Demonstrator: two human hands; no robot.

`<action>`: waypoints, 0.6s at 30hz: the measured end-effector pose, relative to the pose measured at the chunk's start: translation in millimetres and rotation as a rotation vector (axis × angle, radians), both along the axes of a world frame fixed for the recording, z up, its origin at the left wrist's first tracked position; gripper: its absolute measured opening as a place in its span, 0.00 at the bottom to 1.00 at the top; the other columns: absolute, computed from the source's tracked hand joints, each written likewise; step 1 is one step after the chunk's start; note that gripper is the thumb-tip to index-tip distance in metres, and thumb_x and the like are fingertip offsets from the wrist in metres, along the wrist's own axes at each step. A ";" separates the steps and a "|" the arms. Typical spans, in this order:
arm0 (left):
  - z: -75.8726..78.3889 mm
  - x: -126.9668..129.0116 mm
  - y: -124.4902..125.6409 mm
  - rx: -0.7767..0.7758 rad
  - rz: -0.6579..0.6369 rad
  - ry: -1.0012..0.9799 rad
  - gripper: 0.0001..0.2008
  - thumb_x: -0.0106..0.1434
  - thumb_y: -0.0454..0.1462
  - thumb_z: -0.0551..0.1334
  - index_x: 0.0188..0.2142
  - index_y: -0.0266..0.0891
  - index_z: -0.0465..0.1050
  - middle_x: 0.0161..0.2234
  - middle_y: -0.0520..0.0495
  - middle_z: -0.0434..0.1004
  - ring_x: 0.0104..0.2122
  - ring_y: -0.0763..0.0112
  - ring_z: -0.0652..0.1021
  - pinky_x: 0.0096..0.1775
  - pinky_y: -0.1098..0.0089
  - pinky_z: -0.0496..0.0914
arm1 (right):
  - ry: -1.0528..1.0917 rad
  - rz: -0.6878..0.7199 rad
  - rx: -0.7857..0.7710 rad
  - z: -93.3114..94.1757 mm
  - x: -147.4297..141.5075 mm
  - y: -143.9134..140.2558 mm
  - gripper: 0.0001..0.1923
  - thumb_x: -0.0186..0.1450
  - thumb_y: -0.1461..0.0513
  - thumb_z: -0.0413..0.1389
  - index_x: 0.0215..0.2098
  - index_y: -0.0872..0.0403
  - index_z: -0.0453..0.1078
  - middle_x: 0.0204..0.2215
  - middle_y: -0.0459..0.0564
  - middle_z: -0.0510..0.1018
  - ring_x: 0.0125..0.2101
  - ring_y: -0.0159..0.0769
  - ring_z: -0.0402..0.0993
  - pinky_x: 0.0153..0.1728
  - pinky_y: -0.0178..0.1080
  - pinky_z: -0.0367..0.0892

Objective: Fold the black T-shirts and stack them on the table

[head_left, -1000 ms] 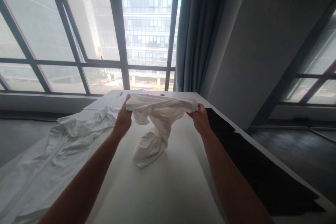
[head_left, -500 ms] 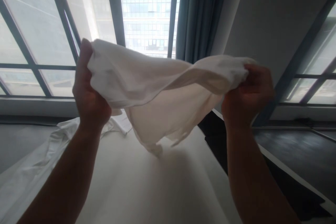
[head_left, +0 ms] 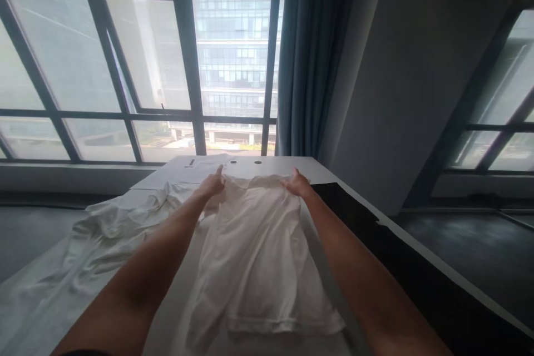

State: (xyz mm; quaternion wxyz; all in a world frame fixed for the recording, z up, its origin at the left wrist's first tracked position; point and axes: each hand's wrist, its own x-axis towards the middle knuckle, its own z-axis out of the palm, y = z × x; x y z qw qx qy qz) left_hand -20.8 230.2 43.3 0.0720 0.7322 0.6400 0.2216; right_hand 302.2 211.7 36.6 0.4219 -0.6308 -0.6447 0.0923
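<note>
Both arms reach forward over a long white table (head_left: pixel 258 311); a white short-sleeved cotton shirt (head_left: pixel 254 256) lies spread flat on it, hem toward the camera, top edge at the far end between the two hands; cloth is mostly smooth, a few soft creases down the middle.

Left hand (head_left: pixel 213 184) sits at the shirt's far left corner, on the shoulder area; fingers held together and pinching the cloth edge, index tip pointing away toward the window; the exact grip under the palm is hidden, so how much cloth is inside cannot be told.

Right hand (head_left: pixel 296 183) sits at the far right corner, touching the cloth; fingers curled down close together onto the shoulder edge, thumb side up; looks like a pinch on the fabric.

Left of the shirt, touching its left side: a crumpled heap of white garments (head_left: pixel 92 245) trailing down the table's left edge; right of the shirt, just beside it: a flat black cloth (head_left: pixel 367 228) covering the table's right strip.

Far end of the table: a sheet of white paper (head_left: pixel 208 162) and two small dark round holes (head_left: pixel 245 162); behind it a large dark-framed window (head_left: pixel 183 67) with a grey-blue curtain (head_left: pixel 311 55) hanging at its right side.
</note>
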 end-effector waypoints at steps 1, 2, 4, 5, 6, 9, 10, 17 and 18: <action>-13.6 2.3 0.2 -0.086 0.033 0.068 0.36 0.67 0.38 0.53 0.70 0.26 0.44 0.52 0.23 0.75 0.52 0.47 0.77 0.51 0.56 0.68 | -0.082 0.000 -0.162 -16.2 -1.3 1.0 0.36 0.54 0.58 0.67 0.58 0.59 0.67 0.50 0.67 0.76 0.53 0.54 0.73 0.54 0.50 0.65; -26.6 5.4 -1.7 -0.145 0.033 0.124 0.35 0.67 0.39 0.53 0.70 0.26 0.46 0.54 0.23 0.74 0.53 0.47 0.76 0.51 0.57 0.68 | -0.162 0.026 -0.293 -31.4 -2.9 -0.1 0.36 0.54 0.57 0.67 0.59 0.58 0.67 0.53 0.66 0.75 0.55 0.55 0.72 0.55 0.49 0.65; -51.2 13.7 -10.9 -0.209 -0.034 0.182 0.31 0.68 0.44 0.53 0.66 0.29 0.57 0.55 0.26 0.73 0.55 0.48 0.75 0.52 0.59 0.68 | -0.275 0.094 -0.468 -58.1 -5.7 -6.6 0.37 0.57 0.55 0.66 0.62 0.57 0.64 0.57 0.65 0.73 0.58 0.54 0.69 0.57 0.48 0.63; -63.0 18.4 -17.7 -0.228 -0.083 0.192 0.29 0.68 0.46 0.53 0.64 0.31 0.62 0.56 0.28 0.73 0.56 0.49 0.75 0.52 0.60 0.68 | -0.298 0.118 -0.516 -69.6 -6.7 -11.2 0.38 0.58 0.54 0.65 0.63 0.58 0.64 0.58 0.66 0.72 0.59 0.54 0.68 0.58 0.48 0.63; -74.4 22.8 -25.5 -0.238 -0.121 0.200 0.29 0.68 0.48 0.53 0.62 0.33 0.64 0.58 0.29 0.72 0.57 0.50 0.73 0.53 0.60 0.67 | -0.312 0.134 -0.544 -79.9 -7.3 -16.3 0.37 0.60 0.53 0.63 0.64 0.59 0.63 0.60 0.67 0.70 0.60 0.54 0.67 0.59 0.48 0.62; -104.8 29.2 -49.8 -0.231 -0.131 0.258 0.34 0.69 0.52 0.50 0.67 0.34 0.58 0.68 0.30 0.55 0.66 0.46 0.60 0.60 0.51 0.60 | -0.368 0.133 -0.563 -104.1 -6.2 -31.9 0.35 0.66 0.51 0.57 0.66 0.59 0.60 0.67 0.67 0.58 0.67 0.54 0.53 0.64 0.54 0.52; -113.0 28.0 -56.7 -0.220 -0.123 0.282 0.35 0.69 0.53 0.49 0.68 0.35 0.55 0.70 0.31 0.47 0.69 0.46 0.54 0.62 0.47 0.56 | -0.395 0.128 -0.555 -110.3 -5.0 -36.8 0.34 0.69 0.50 0.53 0.67 0.57 0.58 0.69 0.65 0.53 0.69 0.53 0.47 0.65 0.57 0.47; -133.2 -6.7 -85.0 -0.145 -0.156 0.250 0.35 0.71 0.54 0.45 0.70 0.37 0.52 0.72 0.40 0.39 0.71 0.52 0.46 0.66 0.48 0.43 | -0.477 0.128 -0.462 -126.7 11.2 -62.5 0.35 0.74 0.47 0.39 0.72 0.56 0.49 0.72 0.59 0.43 0.71 0.47 0.36 0.67 0.57 0.34; -132.5 -12.0 -89.0 -0.133 -0.171 0.230 0.36 0.70 0.54 0.45 0.70 0.36 0.52 0.72 0.39 0.40 0.70 0.51 0.47 0.66 0.48 0.44 | -0.478 0.142 -0.454 -126.3 14.0 -65.6 0.35 0.73 0.46 0.39 0.72 0.56 0.49 0.72 0.59 0.43 0.71 0.47 0.37 0.67 0.57 0.35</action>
